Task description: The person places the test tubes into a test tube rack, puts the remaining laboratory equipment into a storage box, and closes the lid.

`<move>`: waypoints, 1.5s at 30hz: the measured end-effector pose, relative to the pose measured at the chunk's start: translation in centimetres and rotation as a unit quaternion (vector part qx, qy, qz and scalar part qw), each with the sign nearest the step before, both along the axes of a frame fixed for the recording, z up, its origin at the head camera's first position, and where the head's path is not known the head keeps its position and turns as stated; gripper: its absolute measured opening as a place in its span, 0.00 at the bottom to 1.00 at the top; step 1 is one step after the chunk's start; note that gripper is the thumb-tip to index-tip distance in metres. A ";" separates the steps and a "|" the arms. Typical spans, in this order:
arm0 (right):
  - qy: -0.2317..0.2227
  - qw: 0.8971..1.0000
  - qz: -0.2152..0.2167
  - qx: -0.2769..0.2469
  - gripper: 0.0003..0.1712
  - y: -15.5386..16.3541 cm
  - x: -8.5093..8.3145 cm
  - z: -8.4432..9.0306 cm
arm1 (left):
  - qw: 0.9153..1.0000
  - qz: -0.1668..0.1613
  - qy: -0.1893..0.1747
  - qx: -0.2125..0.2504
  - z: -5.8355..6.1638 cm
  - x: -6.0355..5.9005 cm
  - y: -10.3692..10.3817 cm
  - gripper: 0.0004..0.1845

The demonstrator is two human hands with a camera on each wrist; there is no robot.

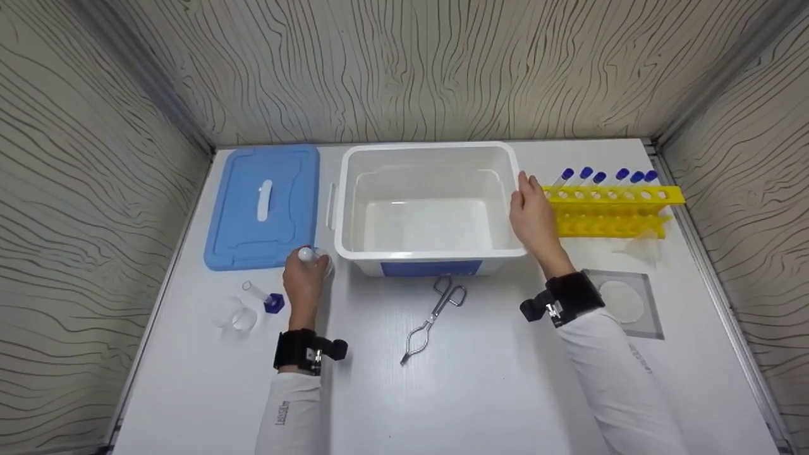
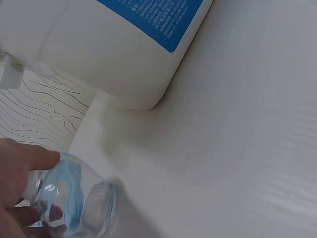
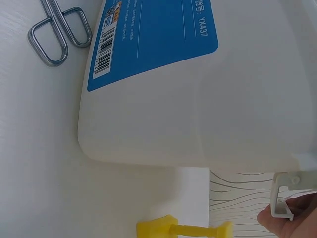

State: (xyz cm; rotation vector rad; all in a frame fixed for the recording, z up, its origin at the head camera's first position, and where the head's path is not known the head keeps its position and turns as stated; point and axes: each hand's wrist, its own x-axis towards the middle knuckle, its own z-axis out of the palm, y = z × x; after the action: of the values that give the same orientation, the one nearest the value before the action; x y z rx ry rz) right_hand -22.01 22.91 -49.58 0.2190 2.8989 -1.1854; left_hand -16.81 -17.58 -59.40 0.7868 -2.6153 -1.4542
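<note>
A small clear glass flask (image 2: 74, 201) is gripped by the left hand (image 1: 305, 278), fingers curled round it, just off the front-left corner of the white tub (image 1: 430, 205). The right hand (image 1: 534, 218) rests on the tub's right rim, fingers fairly straight. Probably best if the tub gets steadied while the flask is kept upright and carried low over the rim.

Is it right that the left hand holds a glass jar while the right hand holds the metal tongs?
Not quite. The left hand does hold the glass jar, but the right hand rests on the white tub. The head view shows the metal tongs lying untouched.
</note>
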 end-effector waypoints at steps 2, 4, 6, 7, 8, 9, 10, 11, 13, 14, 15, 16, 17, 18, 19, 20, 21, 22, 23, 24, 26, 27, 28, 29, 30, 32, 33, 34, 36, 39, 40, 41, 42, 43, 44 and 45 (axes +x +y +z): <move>0.002 1.000 0.001 0.002 0.31 0.0 0.0 0.0 | 1.000 -0.001 -0.006 0.002 0.0 0.0 -0.1 0.27; 0.005 1.000 0.001 0.006 0.31 -0.1 0.0 0.0 | 1.000 -0.004 -0.009 -0.006 0.0 0.0 -0.3 0.26; 0.009 1.000 0.001 0.009 0.31 -0.1 0.0 0.0 | 1.000 -0.005 -0.007 -0.013 0.1 0.1 -0.4 0.24; 0.010 1.000 0.001 0.010 0.31 -0.1 0.0 0.1 | 1.000 -0.005 -0.006 -0.016 0.1 0.1 -0.3 0.24; 0.013 1.000 0.002 0.010 0.31 -0.1 0.0 0.1 | 1.000 -0.005 -0.005 -0.018 0.1 0.2 -0.3 0.24; 0.016 1.000 0.002 0.010 0.31 -0.1 0.1 0.1 | 1.000 -0.004 -0.005 -0.018 0.0 0.3 -0.3 0.25; 0.018 1.000 0.003 0.008 0.31 -0.1 0.1 0.1 | 1.000 -0.004 -0.005 -0.017 0.0 0.3 -0.3 0.26; 0.020 1.000 0.003 0.006 0.31 -0.1 0.2 0.1 | 1.000 -0.003 -0.004 -0.015 0.0 0.4 -0.2 0.26; 0.023 1.000 0.002 0.003 0.31 -0.1 0.3 0.0 | 1.000 -0.001 -0.004 -0.014 0.0 0.5 -0.1 0.28; 0.024 1.000 0.001 0.003 0.31 -0.2 0.3 0.0 | 1.000 0.000 -0.004 -0.013 0.0 0.5 -0.1 0.28; 0.023 1.000 0.000 0.002 0.31 -0.2 0.3 0.1 | 1.000 0.002 -0.003 -0.013 0.0 0.4 -0.1 0.28; 0.020 1.000 -0.002 0.002 0.31 -0.2 0.4 0.1 | 1.000 0.003 -0.002 -0.013 0.1 0.4 -0.1 0.28; 0.018 1.000 -0.004 0.002 0.31 -0.2 0.4 0.1 | 1.000 0.006 0.001 -0.014 0.2 0.4 -0.1 0.28; 0.016 1.000 -0.005 0.002 0.31 -0.3 0.4 0.2 | 1.000 0.009 0.005 -0.015 0.4 0.4 -0.2 0.28; 0.014 1.000 -0.006 0.004 0.31 -0.3 0.4 0.2 | 1.000 0.012 0.012 -0.016 0.6 0.4 -0.2 0.28; 0.012 1.000 -0.007 0.004 0.31 -0.3 0.5 0.3 | 1.000 0.013 0.020 -0.019 0.9 0.3 -0.3 0.28; 0.011 1.000 -0.008 0.005 0.31 -0.3 0.5 0.3 | 0.999 0.014 0.028 -0.022 1.1 0.3 -0.3 0.28; 0.010 1.000 -0.008 0.006 0.31 -0.3 0.5 0.3 | 0.999 0.016 0.037 -0.022 1.5 0.3 -0.3 0.28; 0.010 1.000 -0.008 0.008 0.31 -0.2 0.5 0.3 | 0.999 0.017 0.047 -0.022 1.9 0.3 -0.3 0.28; 0.011 1.000 -0.008 0.011 0.31 -0.2 0.5 0.3 | 0.998 0.018 0.057 -0.022 2.2 0.3 -0.3 0.27; 0.014 1.000 -0.006 0.013 0.31 -0.2 0.5 0.3 | 0.997 0.023 0.077 -0.022 3.0 0.2 -0.4 0.27; 0.014 1.000 -0.005 0.016 0.31 -0.2 0.5 0.3 | 0.996 0.026 0.087 -0.021 3.5 0.2 -0.4 0.26; 0.015 1.000 -0.005 0.016 0.30 -0.2 0.5 0.3 | 0.995 0.028 0.097 -0.019 3.9 0.1 -0.4 0.26; 0.016 1.000 -0.005 0.017 0.30 -0.2 0.4 0.3 | 0.994 0.030 0.106 -0.020 4.4 0.1 -0.4 0.26; 0.016 1.000 -0.004 0.018 0.30 -0.3 0.4 0.2 | 0.993 0.032 0.114 -0.022 4.8 0.0 -0.4 0.26; 0.015 1.000 -0.002 0.017 0.30 -0.3 0.4 0.2 | 0.991 0.034 0.129 -0.024 5.8 -0.1 -0.4 0.25; 0.016 1.000 -0.001 0.017 0.30 -0.3 0.4 0.2 | 0.990 0.033 0.137 -0.025 6.4 -0.1 -0.4 0.25; 0.018 1.000 -0.002 0.017 0.30 -0.3 0.3 0.2 | 0.989 0.032 0.145 -0.026 6.9 -0.2 -0.4 0.24; 0.021 1.000 -0.002 0.017 0.30 -0.3 0.3 0.2 | 0.986 0.026 0.164 -0.029 8.1 -0.3 -0.3 0.24; 0.030 0.999 -0.004 0.020 0.30 -0.2 0.4 0.2 | 0.980 0.013 0.198 -0.030 9.8 -0.6 0.0 0.24; 0.031 0.999 -0.004 0.021 0.30 -0.2 0.4 0.2 | 0.978 0.009 0.207 -0.032 10.4 -0.7 0.1 0.24; 0.031 0.999 -0.003 0.020 0.30 -0.2 0.4 0.2 | 0.976 0.006 0.215 -0.033 10.9 -0.8 0.3 0.23; 0.031 0.999 -0.003 0.020 0.30 -0.2 0.4 0.2 | 0.974 0.002 0.223 -0.033 11.4 -0.9 0.4 0.23; 0.029 0.999 -0.002 0.020 0.30 -0.2 0.4 0.2 | 0.972 -0.001 0.232 -0.032 11.9 -1.0 0.7 0.23; 0.029 0.999 -0.002 0.021 0.30 -0.2 0.5 0.2 | 0.971 -0.006 0.238 -0.032 12.4 -1.1 0.9 0.23; 0.026 0.999 -0.003 0.020 0.30 -0.2 0.5 0.2 | 0.969 -0.012 0.243 -0.034 12.9 -1.2 1.2 0.23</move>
State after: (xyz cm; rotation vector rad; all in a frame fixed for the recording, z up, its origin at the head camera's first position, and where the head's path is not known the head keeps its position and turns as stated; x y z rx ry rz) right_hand -21.50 22.75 -49.33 0.1990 2.9716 -1.1519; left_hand -18.06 -16.39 -46.52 0.3332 -2.2894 -1.3444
